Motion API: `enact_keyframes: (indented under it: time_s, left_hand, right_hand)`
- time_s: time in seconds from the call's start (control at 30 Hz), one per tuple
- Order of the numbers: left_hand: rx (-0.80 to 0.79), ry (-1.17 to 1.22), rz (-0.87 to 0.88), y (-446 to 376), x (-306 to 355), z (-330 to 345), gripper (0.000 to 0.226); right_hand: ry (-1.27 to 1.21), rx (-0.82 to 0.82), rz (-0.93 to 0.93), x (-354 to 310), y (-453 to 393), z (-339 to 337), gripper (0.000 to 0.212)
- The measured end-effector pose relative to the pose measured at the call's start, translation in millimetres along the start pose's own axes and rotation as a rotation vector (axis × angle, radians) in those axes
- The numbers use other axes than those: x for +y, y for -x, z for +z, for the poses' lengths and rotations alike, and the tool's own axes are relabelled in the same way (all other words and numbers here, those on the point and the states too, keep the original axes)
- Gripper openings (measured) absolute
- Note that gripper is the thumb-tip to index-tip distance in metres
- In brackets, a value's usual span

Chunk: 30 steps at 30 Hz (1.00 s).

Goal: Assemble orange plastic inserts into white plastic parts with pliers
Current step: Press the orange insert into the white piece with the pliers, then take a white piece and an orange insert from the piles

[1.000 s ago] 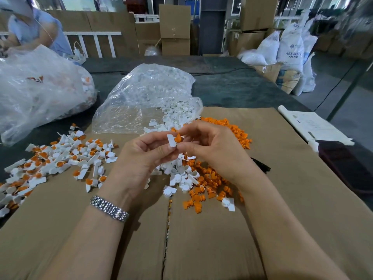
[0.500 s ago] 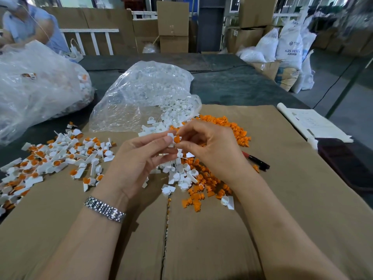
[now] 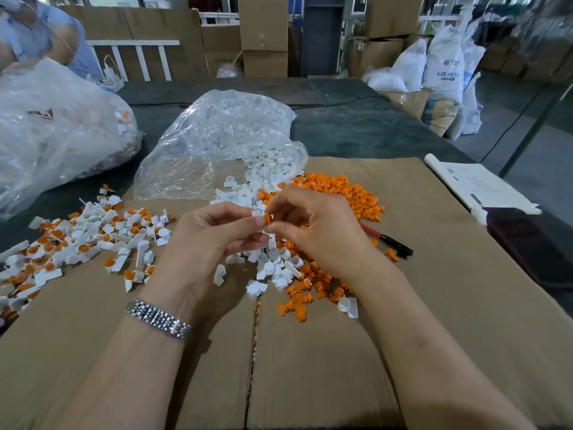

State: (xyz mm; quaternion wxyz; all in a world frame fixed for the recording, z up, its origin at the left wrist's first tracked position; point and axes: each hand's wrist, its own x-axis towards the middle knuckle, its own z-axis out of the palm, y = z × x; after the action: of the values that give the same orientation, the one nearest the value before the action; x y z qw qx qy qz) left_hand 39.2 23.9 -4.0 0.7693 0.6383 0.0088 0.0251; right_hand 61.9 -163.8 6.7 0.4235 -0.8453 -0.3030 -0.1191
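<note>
Left hand: the left hand (image 3: 214, 240) is held up over the cardboard sheet (image 3: 434, 305), and its thumb and first finger pinch a small white part (image 3: 257, 213).
Right hand: the right hand (image 3: 313, 231) pinches an orange insert (image 3: 267, 218) with its fingertips.
Where they meet: the orange insert sits right at the tips of both hands, touching the white part, just below it and between the two thumbs.
White pile: more loose white parts (image 3: 273, 262) lie on the cardboard under the hands, and some spill from a clear bag (image 3: 217, 141).
Orange pile: loose orange inserts (image 3: 341, 190) lie behind and under the right hand.
Done pile: white pieces with orange in them (image 3: 77, 240) lie to the left, well apart from the hands.
Pliers: a tool with a red and black handle (image 3: 387, 242) lies on the cardboard just beside the right wrist, with no hand on it.
Wrist: a shiny metal watch band (image 3: 158, 318) is on the left wrist.
</note>
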Motion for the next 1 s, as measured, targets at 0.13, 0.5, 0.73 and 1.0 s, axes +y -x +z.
enact_keyframes:
  time_s: [0.13, 0.5, 0.73, 1.0]
  left_hand:
    - [0.018, 0.096, -0.026, -1.5, 1.0, 0.0, 0.021]
    - [0.011, 0.222, -0.085, -3.0, 0.8, -2.0, 0.015]
    - [0.061, 0.244, -0.093, -3.7, -0.4, -1.7, 0.015]
    - [0.074, 0.289, -0.053, -3.1, 2.6, -2.4, 0.012]
  right_hand:
    - [0.224, 0.002, 0.196, 9.0, -2.4, -11.0, 0.029]
    - [0.645, -0.125, 0.759, 25.9, 4.5, -29.2, 0.037]
    - [0.232, 0.057, 0.646, -4.5, -4.0, -50.1, 0.017]
    - [-0.144, -0.453, 0.63, -37.8, -4.4, -31.4, 0.025]
